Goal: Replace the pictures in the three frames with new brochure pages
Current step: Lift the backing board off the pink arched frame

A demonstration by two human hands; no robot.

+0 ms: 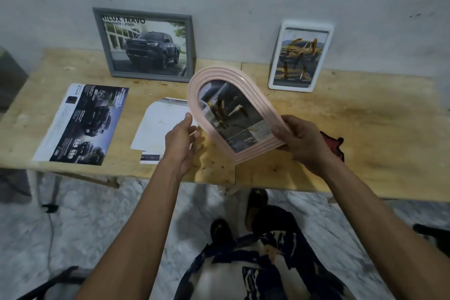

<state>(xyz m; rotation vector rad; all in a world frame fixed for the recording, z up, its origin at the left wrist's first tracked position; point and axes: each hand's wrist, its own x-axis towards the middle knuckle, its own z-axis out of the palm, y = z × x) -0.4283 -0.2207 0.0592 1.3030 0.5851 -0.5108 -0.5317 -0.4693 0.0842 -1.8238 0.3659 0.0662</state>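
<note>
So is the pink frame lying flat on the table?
No, the pink frame is held tilted above the table by both hands.

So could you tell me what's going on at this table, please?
A person is holding a pink arched frame tilted above the wooden table. The right hand grips its lower edge and the left hand steadies its side. A brochure page is already in it. A grey frame and a white frame lean against the wall, both showing truck pictures. Loose brochure pages lie flat on the left.
</note>
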